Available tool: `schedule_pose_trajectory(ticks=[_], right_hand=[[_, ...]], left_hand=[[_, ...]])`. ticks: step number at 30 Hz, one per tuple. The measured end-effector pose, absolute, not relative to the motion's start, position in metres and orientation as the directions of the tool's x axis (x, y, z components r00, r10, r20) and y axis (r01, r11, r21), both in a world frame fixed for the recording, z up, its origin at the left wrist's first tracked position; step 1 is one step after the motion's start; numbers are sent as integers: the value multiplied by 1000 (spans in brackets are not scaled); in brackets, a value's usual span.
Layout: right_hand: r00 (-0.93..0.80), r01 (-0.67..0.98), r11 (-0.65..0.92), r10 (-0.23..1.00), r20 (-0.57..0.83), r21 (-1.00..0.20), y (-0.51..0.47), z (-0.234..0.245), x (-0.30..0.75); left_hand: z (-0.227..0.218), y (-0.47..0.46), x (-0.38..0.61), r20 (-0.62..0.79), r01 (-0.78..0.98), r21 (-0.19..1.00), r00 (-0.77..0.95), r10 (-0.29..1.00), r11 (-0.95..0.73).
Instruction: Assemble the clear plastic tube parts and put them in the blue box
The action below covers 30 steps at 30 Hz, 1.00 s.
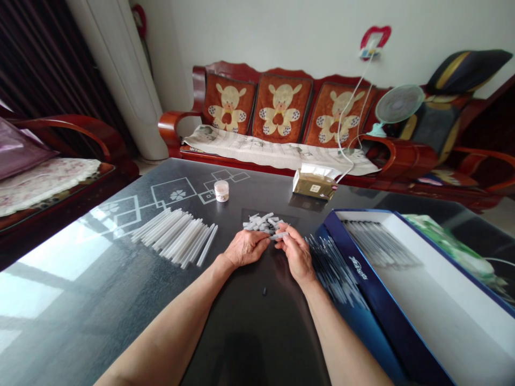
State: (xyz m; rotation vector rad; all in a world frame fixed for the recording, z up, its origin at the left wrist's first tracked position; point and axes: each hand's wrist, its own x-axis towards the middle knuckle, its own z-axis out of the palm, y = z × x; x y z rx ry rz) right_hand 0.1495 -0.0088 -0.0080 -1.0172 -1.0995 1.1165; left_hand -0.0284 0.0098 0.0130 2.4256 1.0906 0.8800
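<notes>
Our right hand (pixel 296 252) pinches one translucent plastic tube (pixel 280 235) just beside the small heap of like tubes (pixel 261 223); our left hand (pixel 247 248) lies palm-down and seemingly empty, near the heap (light, stiff, likely slippery pieces, best taken by the shaft).

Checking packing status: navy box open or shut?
Open: the navy-blue cardboard box shows its white interior, with clear plastic tubes lying inside.
</notes>
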Motion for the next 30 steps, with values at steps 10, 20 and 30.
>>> schedule_pose_trajectory(ticks=[10,20,30], right_hand=[[55,-426,75,997,57,-902,-10,2,148],[175,-249,120,981,78,-961,-11,2,144],[290,-396,34,953,-90,-917,-12,6,132]], left_hand=[[24,8,-29,346,434,670,535,771,-602],[23,8,-26,301,460,667,553,777,-585],[17,0,-16,420,754,234,491,763,-613]])
